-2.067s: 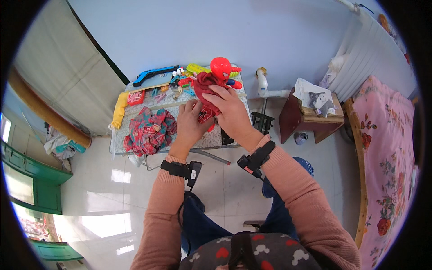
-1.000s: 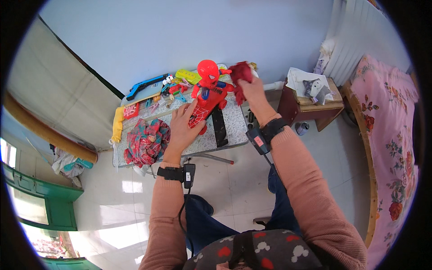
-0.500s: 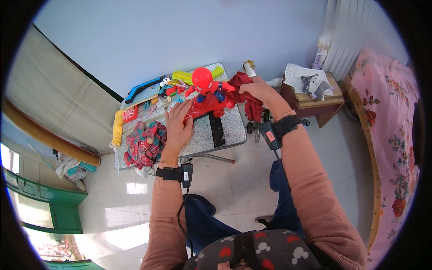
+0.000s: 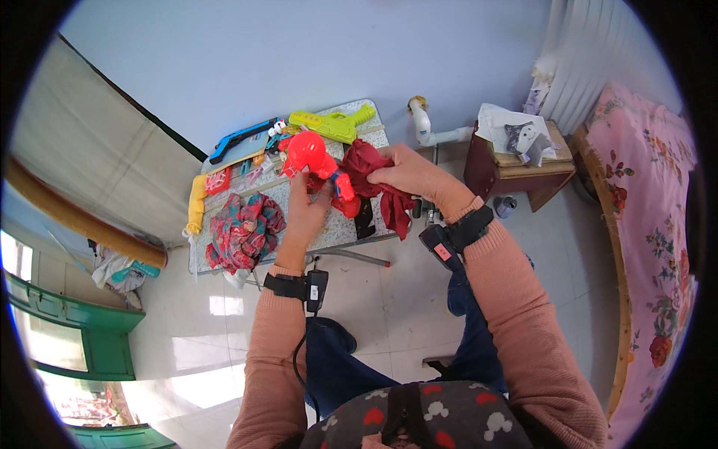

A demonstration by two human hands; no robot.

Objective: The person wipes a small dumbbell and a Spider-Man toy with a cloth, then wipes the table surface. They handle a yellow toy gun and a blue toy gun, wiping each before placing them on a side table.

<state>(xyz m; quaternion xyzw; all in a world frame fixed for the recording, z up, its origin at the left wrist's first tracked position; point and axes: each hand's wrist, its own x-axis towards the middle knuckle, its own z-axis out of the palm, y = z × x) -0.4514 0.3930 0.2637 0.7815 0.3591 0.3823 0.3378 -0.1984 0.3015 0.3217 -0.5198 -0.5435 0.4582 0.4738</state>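
Note:
A red and blue masked superhero toy figure (image 4: 308, 153) is tilted over the small speckled folding table. My left hand (image 4: 305, 213) grips it from the near side, its fingers partly hidden behind the toy. In my right hand (image 4: 415, 178) is a dark red cloth (image 4: 364, 165), bunched and pressed against the toy's right side, with a loose end hanging past the table edge. A black flat strip (image 4: 364, 218) lies on the tabletop beneath the cloth. Left of my left hand sits a crumpled patterned red and teal cloth (image 4: 245, 232).
On the folding table (image 4: 262, 191) are a lime green toy gun (image 4: 333, 123), a blue and black toy gun (image 4: 241, 140), a red basket (image 4: 218, 181) and a yellow item (image 4: 196, 203). A white pipe (image 4: 422, 123) stands behind. At right are a wooden stool (image 4: 550, 161) and a floral bed (image 4: 636, 194).
The toy figure has tipped over to the left and now rests in my left hand. My right hand has brought the red cloth leftward and nearer, against the toy.

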